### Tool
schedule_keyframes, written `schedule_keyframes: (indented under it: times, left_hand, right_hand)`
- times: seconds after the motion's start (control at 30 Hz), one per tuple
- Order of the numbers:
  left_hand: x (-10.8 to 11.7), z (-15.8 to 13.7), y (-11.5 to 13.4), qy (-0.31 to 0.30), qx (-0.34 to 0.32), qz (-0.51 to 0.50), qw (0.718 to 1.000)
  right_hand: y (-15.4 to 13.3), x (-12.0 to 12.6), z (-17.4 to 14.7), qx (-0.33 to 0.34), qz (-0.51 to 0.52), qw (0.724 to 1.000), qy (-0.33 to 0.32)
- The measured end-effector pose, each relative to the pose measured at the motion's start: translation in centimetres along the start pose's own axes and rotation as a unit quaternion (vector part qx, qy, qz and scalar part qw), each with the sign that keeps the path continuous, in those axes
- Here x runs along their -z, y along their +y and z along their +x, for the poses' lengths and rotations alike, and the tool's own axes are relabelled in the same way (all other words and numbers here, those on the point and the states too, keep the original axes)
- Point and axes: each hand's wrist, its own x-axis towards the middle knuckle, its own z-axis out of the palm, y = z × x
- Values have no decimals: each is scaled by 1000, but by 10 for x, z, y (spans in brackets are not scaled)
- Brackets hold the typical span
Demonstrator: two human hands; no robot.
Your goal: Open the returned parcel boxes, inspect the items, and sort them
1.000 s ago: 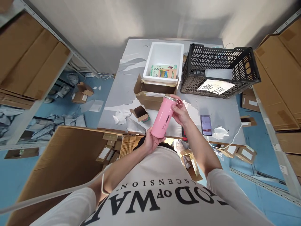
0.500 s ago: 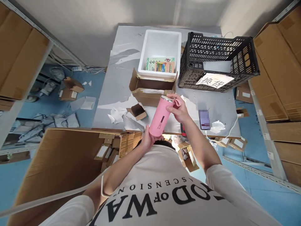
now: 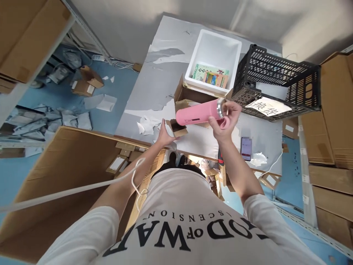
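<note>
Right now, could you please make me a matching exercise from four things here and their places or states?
1. Pink bottle
2. Phone
3. Black crate
4. White box

A. Bears a handwritten sign
B. Lies screen-up on the table
C. Holds colourful printed items
D. Held in the right hand

Pairs: 1-D, 2-B, 3-A, 4-C

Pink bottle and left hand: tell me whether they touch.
Apart. The head view shows the small open box in the gap between the pink bottle and the left hand.
</note>
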Motion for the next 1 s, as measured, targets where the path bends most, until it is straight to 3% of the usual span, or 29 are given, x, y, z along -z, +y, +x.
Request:
schedule_keyframes:
  times: [0.13,0.33,0.5,0.63,0.77,0.87,1.0]
  left_hand:
    - [-5,17,-3,-16,-34,4,999]
    - [-8,22,-11,-96,-101,51,989]
    - [-7,26,-22,-106,-118,46,986]
    - [-6,31,-22,-110,-131,69,983]
    - [-5,35,-19,-107,-123,72,984]
    - [-3,36,-18,-104,-110,59,987]
    - [0,34,-19,-110,-111,50,986]
  right_hand:
    - [-1,-36,-22,-46,27,998,-31]
    - [15,-44,-28,-44,17,998,-28]
    - [25,-57,-18,10,-33,990,-140]
    - [35,-74,-16,70,-148,959,-231]
    - [46,-84,-17,123,-288,899,-307]
    - [53,-87,-18,134,-338,860,-358]
    - [56,-91,-29,130,-329,860,-369]
